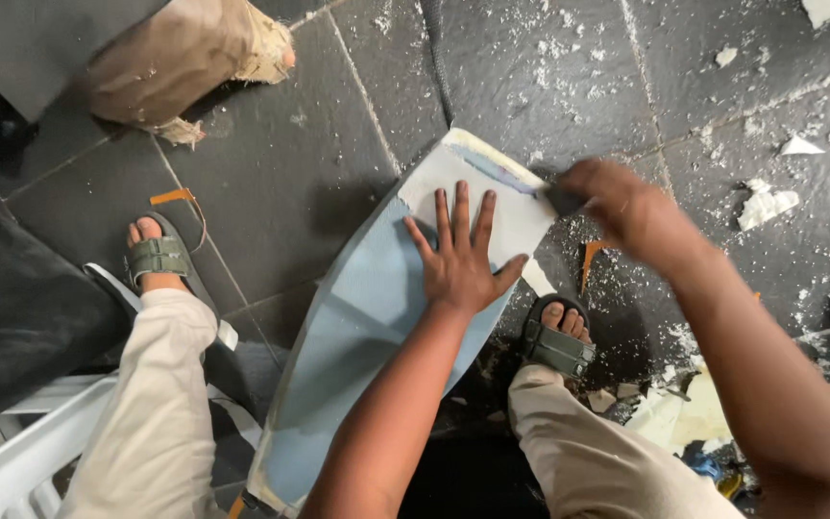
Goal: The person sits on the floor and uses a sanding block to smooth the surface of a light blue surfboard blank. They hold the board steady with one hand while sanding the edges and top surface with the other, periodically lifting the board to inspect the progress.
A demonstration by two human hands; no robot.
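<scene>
Step in hand, by my read: working the top edge of the curved panel (367,317), which stands tilted btwn the person's knees, lower end near the seat, upper end resting on the floor.

Left hand (460,264) lies flat on the panel's upper half, fingers spread wide and straight, thumb out. It grips nothing, just presses down to steady the panel.

Right hand (626,207) is at the panel's upper right edge, motion-blurred. Fingers look curled round a small dark tool (561,200) whose tip meets the edge; can't tell what kind of tool, prob. a scraper or sanding block.

A further stroke would call for firm pressure from the flat hand so the panel doesn't slide, and the tool kept along the edge, w/ the fingers on the panel kept out of its path.

Materials:
- Panel: smooth, matte, pale blue, long and bowed w/ a thin rim. Its top is a white patch (516,216), chalkier-looking.
- Floor tiles (290,144) around the panel: dark grey, rough, slate-like.
- White flakes (766,204) right of the panel: torn, papery, plus fine dust.
- Green strap sandals (557,346) either side of the panel.
- Another person's frayed trouser leg (184,62) beyond the panel, upper left.
</scene>
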